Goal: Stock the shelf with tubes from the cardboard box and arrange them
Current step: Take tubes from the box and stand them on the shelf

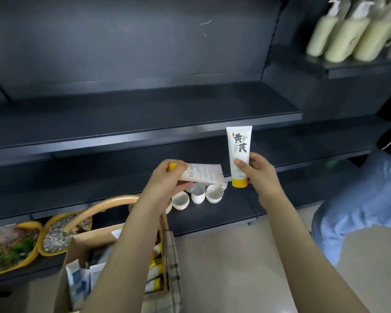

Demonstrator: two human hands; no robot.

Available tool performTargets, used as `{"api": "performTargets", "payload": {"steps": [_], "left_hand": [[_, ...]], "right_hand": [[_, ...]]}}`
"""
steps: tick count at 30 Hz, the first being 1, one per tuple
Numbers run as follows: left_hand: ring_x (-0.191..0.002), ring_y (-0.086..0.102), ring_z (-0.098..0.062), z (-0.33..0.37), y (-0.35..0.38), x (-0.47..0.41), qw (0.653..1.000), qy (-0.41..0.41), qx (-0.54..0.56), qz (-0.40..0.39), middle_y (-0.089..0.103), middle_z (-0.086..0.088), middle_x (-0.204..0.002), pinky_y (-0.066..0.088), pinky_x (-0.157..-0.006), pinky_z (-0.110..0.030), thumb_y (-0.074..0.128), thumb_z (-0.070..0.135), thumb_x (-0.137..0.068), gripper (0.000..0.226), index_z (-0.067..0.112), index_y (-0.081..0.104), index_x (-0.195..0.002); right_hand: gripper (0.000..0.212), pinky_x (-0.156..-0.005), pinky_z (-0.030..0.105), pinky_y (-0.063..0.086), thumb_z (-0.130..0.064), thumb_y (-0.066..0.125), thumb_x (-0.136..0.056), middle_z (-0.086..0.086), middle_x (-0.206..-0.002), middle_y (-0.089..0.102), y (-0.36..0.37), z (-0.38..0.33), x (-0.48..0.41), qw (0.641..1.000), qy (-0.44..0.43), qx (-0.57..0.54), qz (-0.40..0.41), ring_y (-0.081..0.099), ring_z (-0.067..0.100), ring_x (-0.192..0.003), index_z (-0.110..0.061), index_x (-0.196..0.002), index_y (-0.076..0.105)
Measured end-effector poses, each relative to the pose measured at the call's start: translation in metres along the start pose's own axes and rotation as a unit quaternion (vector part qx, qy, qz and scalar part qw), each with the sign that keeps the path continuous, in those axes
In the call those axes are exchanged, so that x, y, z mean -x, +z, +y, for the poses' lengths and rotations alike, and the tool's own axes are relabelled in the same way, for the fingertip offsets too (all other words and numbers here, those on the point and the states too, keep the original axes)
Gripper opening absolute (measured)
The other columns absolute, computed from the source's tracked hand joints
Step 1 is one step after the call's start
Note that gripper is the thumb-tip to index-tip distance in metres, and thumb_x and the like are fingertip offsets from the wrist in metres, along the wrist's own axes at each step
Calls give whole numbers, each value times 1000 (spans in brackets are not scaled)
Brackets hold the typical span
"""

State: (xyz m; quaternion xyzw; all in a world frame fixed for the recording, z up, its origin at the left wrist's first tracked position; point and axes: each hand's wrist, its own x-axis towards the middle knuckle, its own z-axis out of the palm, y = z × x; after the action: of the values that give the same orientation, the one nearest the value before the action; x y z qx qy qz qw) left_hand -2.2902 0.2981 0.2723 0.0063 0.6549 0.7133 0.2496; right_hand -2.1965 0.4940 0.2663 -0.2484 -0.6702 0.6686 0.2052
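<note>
My right hand holds a white tube with a yellow cap upright, cap down, in front of the dark shelf. A second white tube lies sideways in my left hand, its yellow cap under my fingers. Below my left arm stands the cardboard box, with more yellow-capped tubes and blue-white packets inside. Both tubes are held lower than that shelf board.
Small white cups stand on the lowest shelf below the tubes. Yellow trays of food sit at the left. Pale pump bottles fill the upper right shelf. A person in blue jeans crouches at the right on the pale floor.
</note>
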Motion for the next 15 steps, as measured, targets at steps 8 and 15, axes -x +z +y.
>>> {"api": "performTargets", "payload": {"steps": [8,15], "left_hand": [[-85,72,-26,38,57,25,987,-76,137,-43,65,-17,-110,60,-72,-28,68,32,-84,43,3,55,-112],[-81,68,-15,61,83,18,984,-82,71,-139,73,-11,-99,56,-63,-21,67,37,-81,40,5,63,-105]], "right_hand": [[17,-64,18,52,-22,69,-85,-11,-97,70,-62,-50,-18,998,-58,-3,-9,68,2,-82,-31,-98,61],[29,-71,25,53,-25,69,-85,-3,-103,70,-82,-83,-46,996,-90,10,-5,68,11,-91,-20,-112,61]]}}
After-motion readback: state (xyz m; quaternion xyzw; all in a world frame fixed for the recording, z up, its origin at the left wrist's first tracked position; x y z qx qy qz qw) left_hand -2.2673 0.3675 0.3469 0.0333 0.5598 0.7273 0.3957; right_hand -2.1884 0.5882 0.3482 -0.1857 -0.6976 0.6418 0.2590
